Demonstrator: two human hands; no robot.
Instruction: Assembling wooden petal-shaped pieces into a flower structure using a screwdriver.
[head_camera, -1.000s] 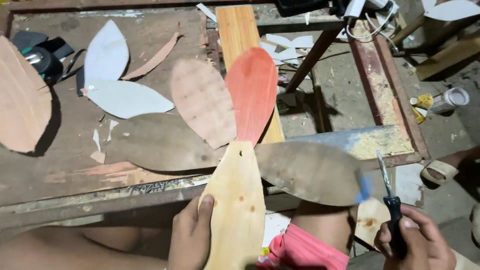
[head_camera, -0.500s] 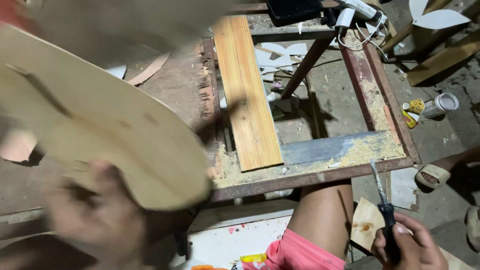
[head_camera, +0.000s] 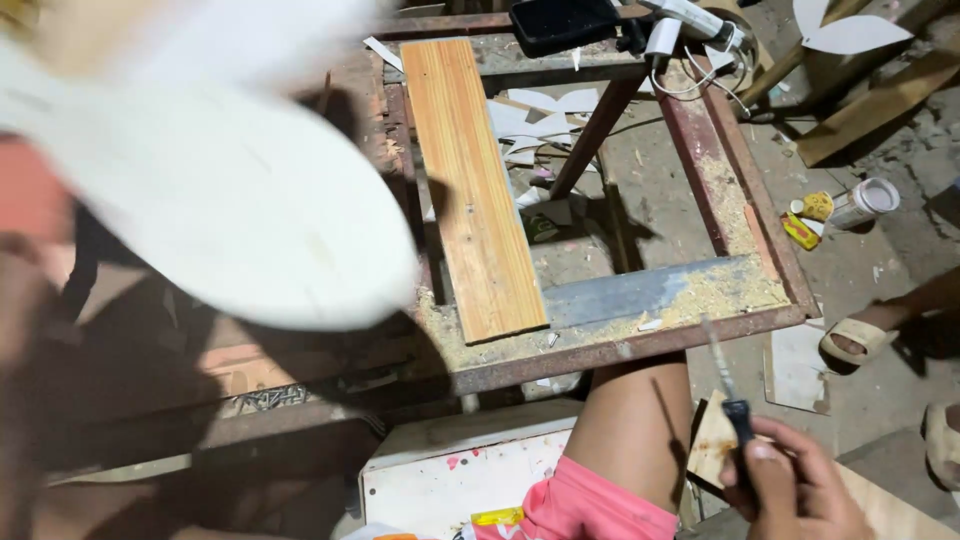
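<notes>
- Head view looks down on a rusty metal desk (head_camera: 620, 350) with an open frame.
- One right hand (head_camera: 800, 490) shows at the lower right; its fingers (head_camera: 765, 465) are closed around the dark handle of one screwdriver (head_camera: 728, 395), shaft pointing up toward the desk edge.
- One left hand (head_camera: 20, 330) is only a dark blur at the left edge; whether its fingers are closed cannot be told.
- One large pale oval cutout (head_camera: 230, 210), blurred, fills the upper left, close to the camera, and hides most of the desk's left half.
- One plank (head_camera: 470, 180) of orange-brown wood lies lengthwise on the desk frame, just right of the cutout.
- Sawdust (head_camera: 720, 290) covers the desk's near right corner, beside a grey metal strip.
- One bare knee (head_camera: 640, 420) with pink shorts (head_camera: 590, 505) sits below the desk edge, left of the right hand.
- One white box (head_camera: 450, 470) stands under the desk, beside the knee.
- One small wood scrap (head_camera: 712, 445) lies just behind the screwdriver handle.
- Two sandalled feet show on the floor at right: one (head_camera: 855, 340) near the desk corner, one (head_camera: 940, 440) at the picture's edge.
- One white pot (head_camera: 865, 203) and two small yellow items (head_camera: 808, 218) lie on the floor beyond the desk.
- White paper offcuts (head_camera: 540, 125) lie on the floor inside the frame.
</notes>
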